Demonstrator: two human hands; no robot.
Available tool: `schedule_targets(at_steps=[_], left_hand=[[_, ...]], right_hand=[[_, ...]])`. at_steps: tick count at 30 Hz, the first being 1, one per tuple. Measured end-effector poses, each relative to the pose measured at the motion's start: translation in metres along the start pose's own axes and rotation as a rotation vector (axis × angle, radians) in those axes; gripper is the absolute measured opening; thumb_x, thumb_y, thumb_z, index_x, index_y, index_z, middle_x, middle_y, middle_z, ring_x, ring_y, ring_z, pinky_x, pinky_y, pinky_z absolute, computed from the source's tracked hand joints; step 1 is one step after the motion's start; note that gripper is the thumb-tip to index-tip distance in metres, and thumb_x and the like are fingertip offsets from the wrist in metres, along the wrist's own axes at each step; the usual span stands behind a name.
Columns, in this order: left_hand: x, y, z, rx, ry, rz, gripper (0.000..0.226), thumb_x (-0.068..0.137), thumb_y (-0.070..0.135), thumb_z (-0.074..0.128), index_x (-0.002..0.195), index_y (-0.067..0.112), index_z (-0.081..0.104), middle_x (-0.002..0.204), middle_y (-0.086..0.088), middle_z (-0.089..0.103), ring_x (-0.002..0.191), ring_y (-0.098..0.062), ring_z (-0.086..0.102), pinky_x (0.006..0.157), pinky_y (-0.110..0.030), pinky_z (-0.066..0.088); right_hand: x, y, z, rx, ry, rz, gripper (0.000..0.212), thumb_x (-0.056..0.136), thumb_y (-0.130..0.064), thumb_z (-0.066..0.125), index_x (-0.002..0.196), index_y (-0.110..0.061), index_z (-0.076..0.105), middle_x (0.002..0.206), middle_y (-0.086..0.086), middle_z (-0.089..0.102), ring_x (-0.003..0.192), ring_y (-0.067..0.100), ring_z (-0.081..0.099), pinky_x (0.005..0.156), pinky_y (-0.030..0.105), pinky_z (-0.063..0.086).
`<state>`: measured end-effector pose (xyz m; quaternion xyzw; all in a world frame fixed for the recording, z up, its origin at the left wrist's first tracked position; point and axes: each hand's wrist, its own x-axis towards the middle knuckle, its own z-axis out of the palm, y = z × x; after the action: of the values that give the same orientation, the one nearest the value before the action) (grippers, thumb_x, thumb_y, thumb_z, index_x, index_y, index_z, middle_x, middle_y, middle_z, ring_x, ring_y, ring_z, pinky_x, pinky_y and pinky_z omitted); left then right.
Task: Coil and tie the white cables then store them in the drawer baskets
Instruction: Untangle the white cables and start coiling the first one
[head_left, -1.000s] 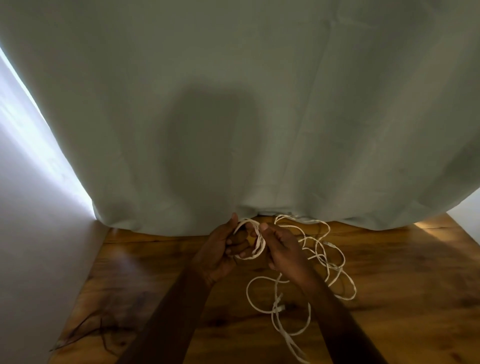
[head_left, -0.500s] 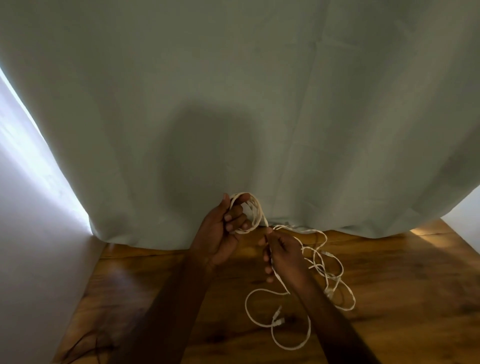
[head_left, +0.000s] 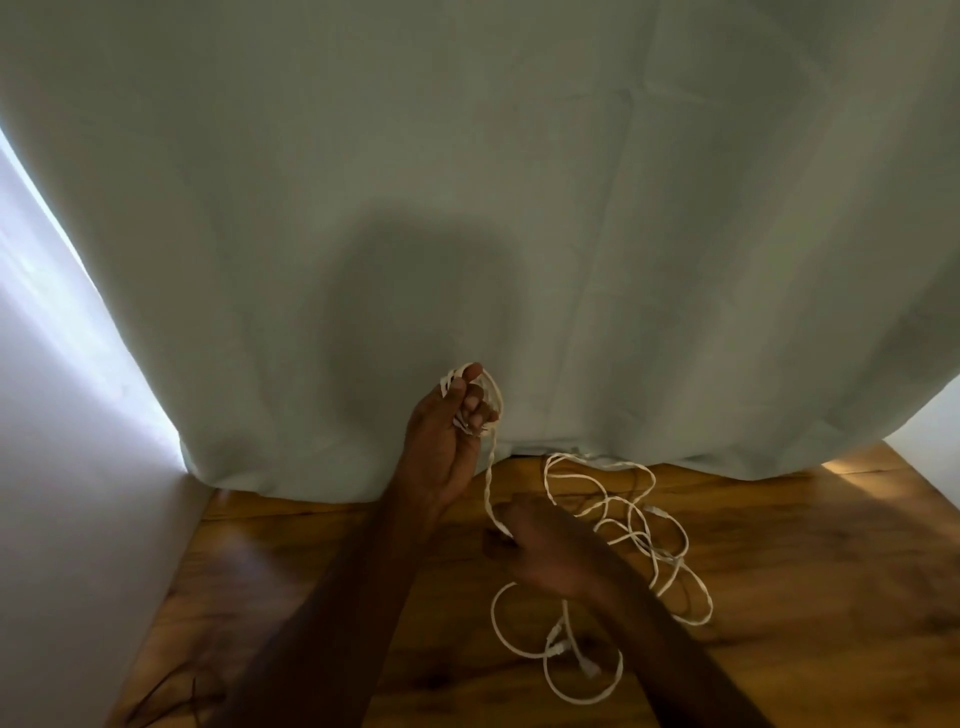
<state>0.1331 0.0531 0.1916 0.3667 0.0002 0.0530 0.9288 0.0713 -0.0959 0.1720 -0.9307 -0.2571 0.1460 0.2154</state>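
Observation:
My left hand (head_left: 447, 447) is raised in front of the curtain and grips a small coil of white cable (head_left: 491, 397) wound around its fingers. From that coil a twisted strand runs down to my right hand (head_left: 545, 551), which pinches it lower and closer to me. The remaining white cable lies in loose tangled loops (head_left: 644, 535) on the wooden floor (head_left: 805, 597), to the right of and below my right hand, with small connectors along it. No drawer or basket is in view.
A pale green curtain (head_left: 467, 208) fills the upper view and reaches the floor. A white wall (head_left: 67, 493) stands at the left. Thin dark wires (head_left: 166, 701) lie at the lower left of the floor.
My left hand rose with the coil while my right hand slid down and toward me along the strand, stretching it out. The hands are now apart.

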Motion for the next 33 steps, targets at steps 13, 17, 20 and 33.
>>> schedule_targets(at_steps=[13, 17, 20, 33], left_hand=[[-0.014, -0.016, -0.015, 0.859, -0.205, 0.104, 0.009, 0.102, 0.008, 0.041, 0.096, 0.008, 0.046, 0.07, 0.0, 0.05, 0.06, -0.011, 0.046, 0.059, -0.027, 0.041], [-0.032, -0.013, -0.014, 0.699, -0.389, 0.019, 0.025, 0.091, 0.028, 0.051, 0.087, 0.004, 0.054, 0.067, -0.012, 0.048, 0.055, -0.018, 0.044, 0.052, -0.029, 0.037], [-0.047, -0.017, -0.01, 0.485, -0.379, -0.13, 0.014, 0.086, 0.024, 0.053, 0.082, 0.018, 0.065, 0.056, -0.003, 0.046, 0.047, -0.014, 0.039, 0.044, -0.025, 0.032], [-0.064, -0.01, -0.014, 0.088, -0.328, -0.366, 0.044, 0.09, 0.048, 0.057, 0.077, 0.006, 0.053, 0.046, 0.004, 0.032, 0.033, -0.007, 0.025, 0.042, -0.023, 0.036]], right_hand=[[-0.015, -0.026, -0.066, -0.087, 0.137, -0.246, 0.018, 0.092, -0.037, 0.065, 0.075, -0.033, 0.064, 0.063, -0.018, 0.047, 0.056, -0.002, 0.048, 0.055, 0.013, 0.028], [-0.013, -0.019, -0.096, 0.079, 0.256, -0.312, 0.009, 0.093, -0.032, 0.069, 0.093, -0.027, 0.077, 0.08, -0.016, 0.07, 0.07, 0.0, 0.064, 0.063, 0.022, 0.048], [-0.008, -0.009, -0.107, 0.179, 0.315, -0.346, 0.012, 0.092, -0.029, 0.07, 0.094, -0.019, 0.077, 0.084, -0.009, 0.074, 0.076, 0.007, 0.069, 0.069, 0.032, 0.055], [0.003, 0.015, -0.056, 0.718, 0.246, -0.15, 0.017, 0.101, -0.025, 0.056, 0.101, -0.015, 0.07, 0.077, -0.004, 0.07, 0.062, 0.004, 0.064, 0.057, 0.02, 0.049]])
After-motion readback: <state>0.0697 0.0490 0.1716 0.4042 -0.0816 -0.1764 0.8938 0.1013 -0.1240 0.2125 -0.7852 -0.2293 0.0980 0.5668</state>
